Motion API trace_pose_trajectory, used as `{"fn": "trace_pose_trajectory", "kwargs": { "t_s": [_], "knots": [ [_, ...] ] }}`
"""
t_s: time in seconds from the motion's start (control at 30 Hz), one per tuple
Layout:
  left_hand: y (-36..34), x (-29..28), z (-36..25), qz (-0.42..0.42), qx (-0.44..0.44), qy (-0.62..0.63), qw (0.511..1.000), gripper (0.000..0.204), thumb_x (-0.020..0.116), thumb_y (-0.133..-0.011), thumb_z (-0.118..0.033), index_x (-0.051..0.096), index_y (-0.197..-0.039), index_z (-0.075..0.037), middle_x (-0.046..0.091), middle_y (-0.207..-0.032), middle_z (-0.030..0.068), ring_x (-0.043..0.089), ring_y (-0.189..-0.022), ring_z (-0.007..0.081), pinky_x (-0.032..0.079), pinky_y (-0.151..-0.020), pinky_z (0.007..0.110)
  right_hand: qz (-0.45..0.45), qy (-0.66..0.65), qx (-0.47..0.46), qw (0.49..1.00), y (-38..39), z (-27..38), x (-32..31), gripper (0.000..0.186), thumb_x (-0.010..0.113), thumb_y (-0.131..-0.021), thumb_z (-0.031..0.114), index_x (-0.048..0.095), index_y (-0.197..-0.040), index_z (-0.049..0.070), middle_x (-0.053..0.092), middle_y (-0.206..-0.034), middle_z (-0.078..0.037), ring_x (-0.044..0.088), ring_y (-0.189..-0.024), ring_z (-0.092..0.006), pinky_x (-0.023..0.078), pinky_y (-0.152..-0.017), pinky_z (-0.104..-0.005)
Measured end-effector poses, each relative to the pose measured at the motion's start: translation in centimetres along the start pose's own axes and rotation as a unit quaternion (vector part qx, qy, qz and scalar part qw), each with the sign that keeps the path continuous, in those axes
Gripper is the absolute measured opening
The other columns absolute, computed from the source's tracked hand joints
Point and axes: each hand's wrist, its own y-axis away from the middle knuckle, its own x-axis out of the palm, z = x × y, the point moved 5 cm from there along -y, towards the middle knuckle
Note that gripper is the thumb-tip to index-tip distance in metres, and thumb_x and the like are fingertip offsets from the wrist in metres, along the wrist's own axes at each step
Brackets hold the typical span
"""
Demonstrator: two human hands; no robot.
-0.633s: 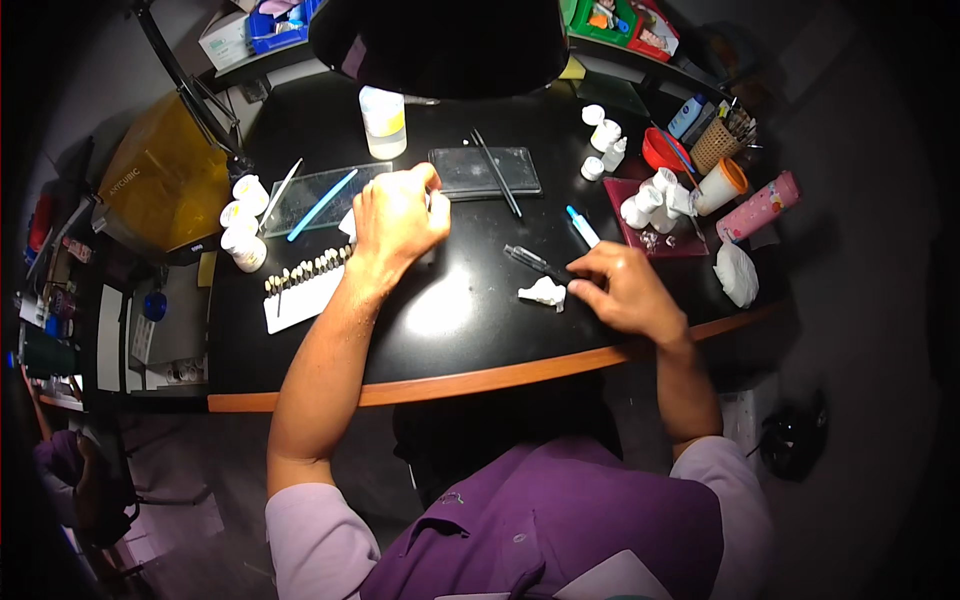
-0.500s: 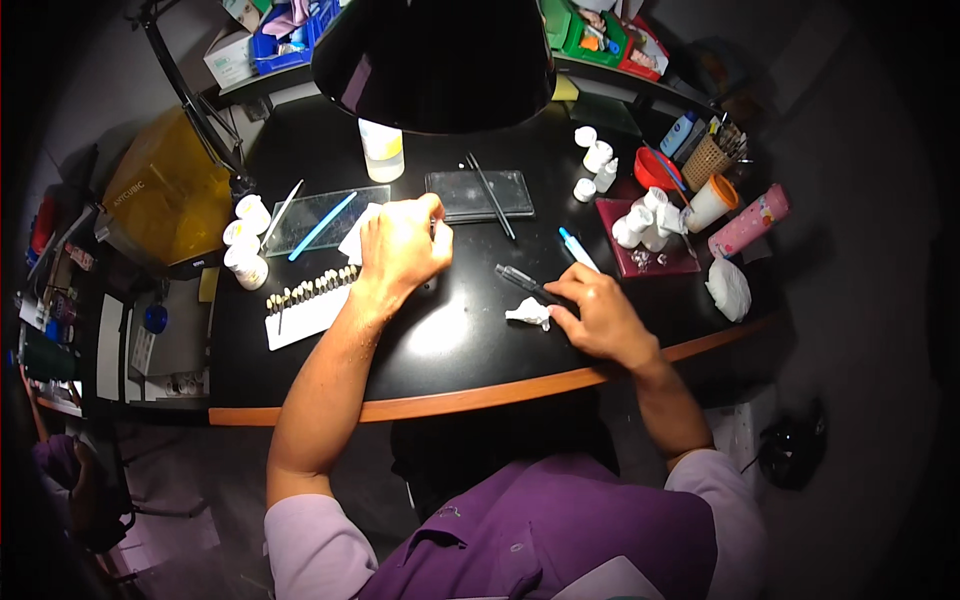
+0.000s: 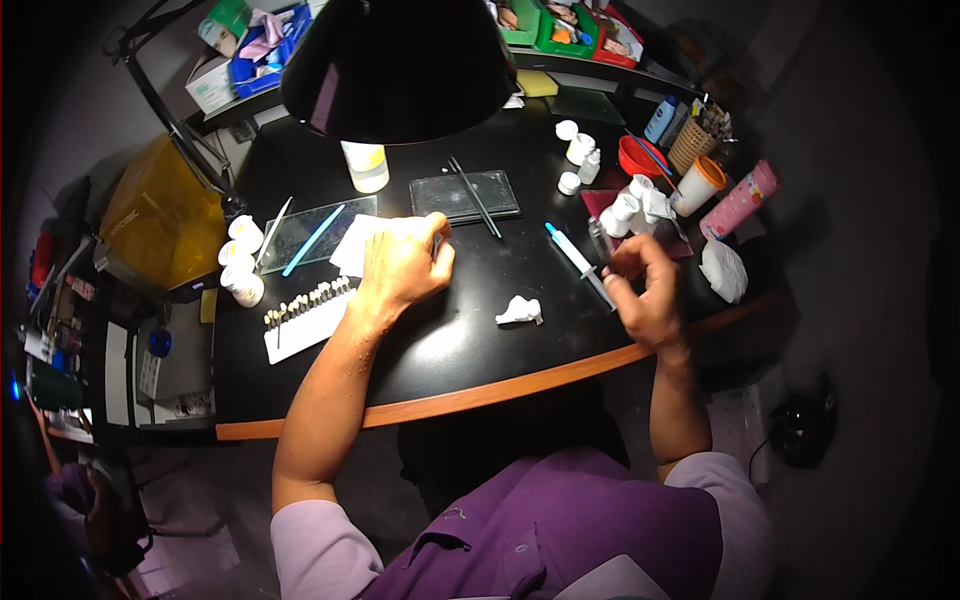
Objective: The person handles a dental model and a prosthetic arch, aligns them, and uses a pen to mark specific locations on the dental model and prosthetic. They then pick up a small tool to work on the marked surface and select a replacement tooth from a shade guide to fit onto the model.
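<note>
My left hand (image 3: 405,265) rests on the black desk, fingers curled in; whatever they pinch is hidden. Beside its knuckles lies a white paper sheet (image 3: 352,248). Close to the left wrist is a white holder (image 3: 308,330) with a row of tooth-coloured shade tabs. My right hand (image 3: 648,295) is raised near the desk's front right, thumb and fingers closed on a dark pen-shaped tool (image 3: 601,238), blurred by motion. A syringe (image 3: 570,248) with a blue tip lies just left of this hand. A crumpled white tissue (image 3: 519,311) sits between the hands.
A black lamp shade (image 3: 400,75) hangs over the far desk. Tweezers (image 3: 474,195) lie across a dark flat case (image 3: 430,200). White jars (image 3: 243,285) stand at left by a glass plate (image 3: 310,230). At right are a red bowl (image 3: 640,155), cups and a pink bottle (image 3: 742,198).
My right hand has lifted the dark pen-shaped tool off the desk and moved right, uncovering the syringe. The left hand stays in place, and the view has shifted slightly.
</note>
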Motion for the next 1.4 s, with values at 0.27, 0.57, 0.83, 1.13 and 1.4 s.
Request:
{"fn": "trace_pose_trajectory", "kwargs": {
  "t_s": [0.27, 0.57, 0.83, 1.13, 1.4],
  "knots": [
    [0.2, 2.2, -1.7, 0.107, 0.033, 0.057, 0.992, 0.011, 0.074, -0.081, -0.01, 0.072, -0.091, -0.008, 0.065, -0.069, 0.0049, 0.064, -0.061, 0.0195, 0.05, -0.06, 0.034, -0.143, -0.222, 0.021, 0.964, 0.8, -2.2, -3.4, 0.022, 0.053, -0.089, -0.006, 0.052, -0.109, 0.002, 0.065, -0.094, -0.006, 0.059, -0.088, -0.0111, 0.048, -0.084, -0.0271],
    [-0.1, 1.1, -3.3, 0.076, 0.069, 0.036, 0.994, 0.023, 0.081, -0.075, -0.02, 0.068, -0.087, -0.006, 0.058, -0.13, 0.021, 0.058, -0.122, 0.0405, 0.048, -0.102, 0.05, -0.097, -0.442, -0.034, 0.891, -1.3, -3.2, -4.5, 0.06, 0.031, -0.11, 0.058, 0.043, -0.079, 0.008, 0.037, -0.079, -0.003, 0.034, -0.078, -0.0186, 0.029, -0.079, -0.0348],
    [-0.1, 0.9, -3.9, 0.054, 0.083, 0.053, 0.994, 0.018, 0.08, -0.072, -0.01, 0.069, -0.087, -0.008, 0.06, -0.128, 0.0176, 0.058, -0.123, 0.0384, 0.047, -0.103, 0.051, -0.097, -0.417, -0.104, 0.898, -8.4, -2.7, -3.4, 0.056, 0.038, -0.097, 0.058, 0.028, -0.066, 0.012, 0.03, -0.066, -0.003, 0.031, -0.072, -0.0196, 0.025, -0.073, -0.0369],
    [-0.3, 0.6, -4.5, 0.065, 0.091, 0.081, 0.99, 0.019, 0.08, -0.071, -0.004, 0.068, -0.085, -0.007, 0.062, -0.12, 0.0154, 0.062, -0.117, 0.0356, 0.052, -0.096, 0.046, -0.047, -0.396, -0.165, 0.902, -7.4, -4.3, 1.9, 0.068, 0.042, -0.106, 0.066, 0.046, -0.077, 0.005, 0.044, -0.081, -0.005, 0.039, -0.075, -0.017, 0.032, -0.075, -0.0336],
    [0.0, 1.0, -4.9, 0.061, 0.105, 0.088, 0.989, 0.019, 0.079, -0.07, -0.003, 0.068, -0.085, -0.007, 0.064, -0.116, 0.0136, 0.064, -0.113, 0.034, 0.053, -0.091, 0.044, 0.01, -0.291, -0.136, 0.947, -5.7, -3.3, 4.7, 0.076, 0.053, -0.096, 0.077, 0.043, -0.07, 0.006, 0.044, -0.069, -0.001, 0.037, -0.071, -0.0133, 0.029, -0.065, -0.0321]
  ]
}}
